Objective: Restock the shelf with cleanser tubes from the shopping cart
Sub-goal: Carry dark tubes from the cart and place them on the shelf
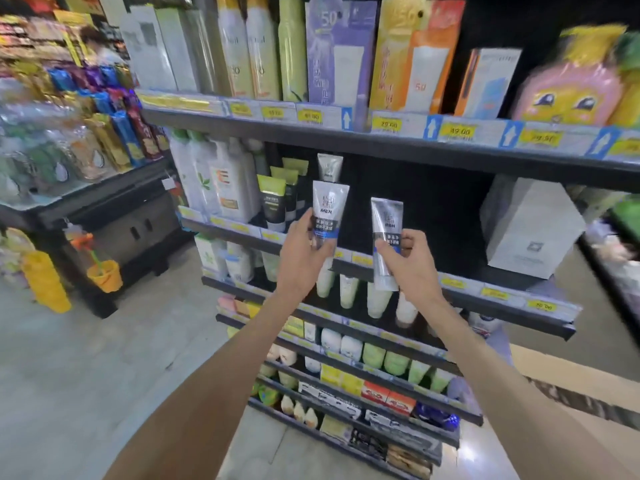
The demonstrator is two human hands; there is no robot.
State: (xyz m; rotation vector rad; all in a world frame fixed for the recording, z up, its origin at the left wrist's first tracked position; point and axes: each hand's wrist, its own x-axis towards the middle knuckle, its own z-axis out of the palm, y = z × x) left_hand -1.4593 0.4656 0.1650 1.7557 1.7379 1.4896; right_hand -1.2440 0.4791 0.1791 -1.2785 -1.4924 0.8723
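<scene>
Both hands raised before shelf (pixel 367 268): left hand (pixel 304 251) wrapped round tube (pixel 327 216), right hand (pixel 408 261) pinching second tube (pixel 386 244) mid-body. Likely light, soft, slick plastic; best gripped near firm cap end.

The soft plastic cleanser tube in the left hand (pixel 328 212) is pale silver-grey above, black at the middle with white lettering, and crossed by a blue band. The slimmer metallic tube in the right hand (pixel 385 237) is silver with a black and blue label. A silver-grey standing tube (pixel 329 168) sits behind them. The dark grey metal shelf (pixel 381 147) carries yellow price tags (pixel 387 124) and blue arrow cards along its front edge.
</scene>
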